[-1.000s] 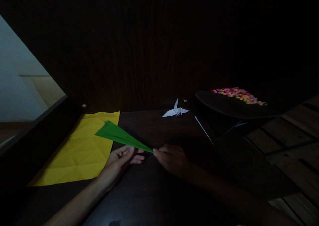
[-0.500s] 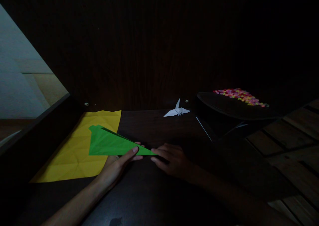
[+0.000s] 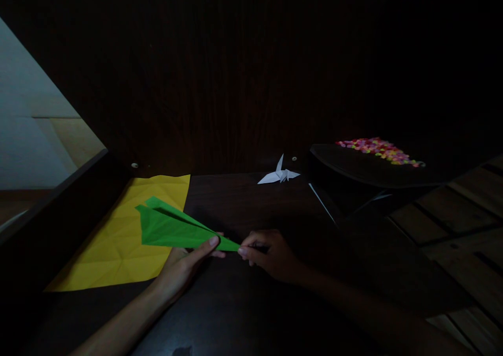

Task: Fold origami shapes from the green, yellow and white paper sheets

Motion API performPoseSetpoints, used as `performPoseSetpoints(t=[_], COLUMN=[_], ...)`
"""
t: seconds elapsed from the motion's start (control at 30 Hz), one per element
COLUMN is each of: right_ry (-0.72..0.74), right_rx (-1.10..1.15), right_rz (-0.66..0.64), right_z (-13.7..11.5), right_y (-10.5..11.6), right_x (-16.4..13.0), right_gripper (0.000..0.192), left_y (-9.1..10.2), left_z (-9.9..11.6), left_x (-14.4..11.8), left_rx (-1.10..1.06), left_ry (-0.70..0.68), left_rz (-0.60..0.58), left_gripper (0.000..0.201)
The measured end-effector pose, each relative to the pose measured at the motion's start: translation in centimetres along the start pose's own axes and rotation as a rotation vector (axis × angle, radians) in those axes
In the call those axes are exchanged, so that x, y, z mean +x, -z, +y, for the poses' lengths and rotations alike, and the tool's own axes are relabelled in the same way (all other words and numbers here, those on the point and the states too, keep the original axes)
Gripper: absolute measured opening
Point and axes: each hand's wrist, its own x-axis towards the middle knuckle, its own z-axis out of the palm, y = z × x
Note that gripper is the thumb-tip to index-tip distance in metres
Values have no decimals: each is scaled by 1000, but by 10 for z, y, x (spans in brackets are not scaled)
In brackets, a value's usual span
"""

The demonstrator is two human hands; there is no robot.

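Note:
A folded sheet of green paper [image 3: 173, 229] tapers to a narrow point on the right and fans into separate layers at its wide left end. My left hand [image 3: 192, 264] holds it from below, thumb on top near the narrow part and fingers behind. The fingertips of my right hand [image 3: 265, 251] pinch the pointed tip. Beneath and behind the green paper lies a creased yellow sheet [image 3: 113, 256], partly covered by it. Farther back on the dark table sits a white paper crane [image 3: 280, 175].
A dark upright panel [image 3: 236, 73] rises behind the table. To the right, a dark curved surface [image 3: 346, 167] carries a cluster of small pink, red and yellow pieces [image 3: 381, 151]. A raised ledge [image 3: 55, 193] runs along the left side. Wooden slats [image 3: 444, 235] show at lower right.
My right fingers have closed into a pinch on the green paper's tip. The tip has dipped slightly, and the layers at the wide end have spread farther apart.

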Motion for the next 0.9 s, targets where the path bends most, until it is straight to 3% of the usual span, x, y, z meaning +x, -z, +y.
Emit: performPoseSetpoints(t=[0.23,0.43,0.67,0.9], right_ry=[48,69,378,529], right_rx=[-69,-52,-239,-304], right_rz=[31,7,58,52], right_z=[0,-2,-7,-10], right_y=[-2,-3,-5,-13], right_x=[-1,-3,-6,-9], right_gripper=[9,13,12,4], left_y=[5,3,-2,-7], left_z=[-1,-4,-2,3], left_x=[1,3,6,0], left_rx=[147,212,148,194], left_ry=[-86,-112,45,14], left_rz=[-49,-117,-200,-294], left_gripper=[33,35,49,46])
